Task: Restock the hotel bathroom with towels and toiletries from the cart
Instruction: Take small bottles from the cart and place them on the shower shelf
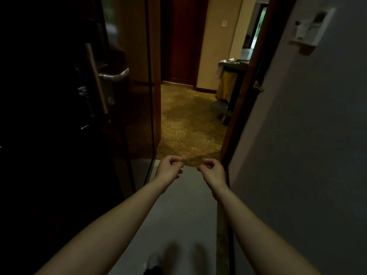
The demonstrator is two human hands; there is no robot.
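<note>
Two bare forearms stretched forward, cut off at the lower edge; between them, two blurred dark shapes, unreadable. Left hand (169, 168) and right hand (214, 168) close together, not touching, fingers curled in, gripping nothing. One cart (230, 84) out in the corridor, right part hidden behind the doorframe (238, 120). One lever handle (116, 75) on the dark door (49, 96).
</note>
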